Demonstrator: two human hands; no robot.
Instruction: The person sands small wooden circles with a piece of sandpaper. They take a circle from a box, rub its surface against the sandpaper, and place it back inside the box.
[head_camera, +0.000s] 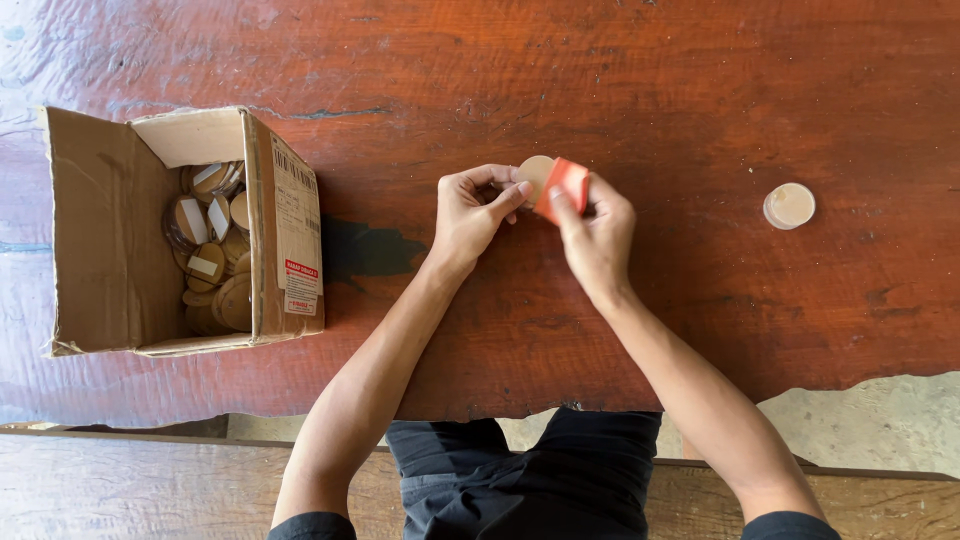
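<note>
My left hand (470, 212) pinches a small round wooden disc (534, 172) by its edge, held just above the red-brown wooden table (650, 90). My right hand (598, 232) presses a folded orange-red piece, likely sandpaper (563, 186), against the disc's right side. Both hands meet at the table's middle, and the disc is partly hidden behind the orange piece and my fingers.
An open cardboard box (110, 250) at the left holds several round wooden discs (212, 250) with white labels. A single pale disc (789, 205) lies on the table to the right. The table's front edge (850, 385) is chipped, and a bench sits below.
</note>
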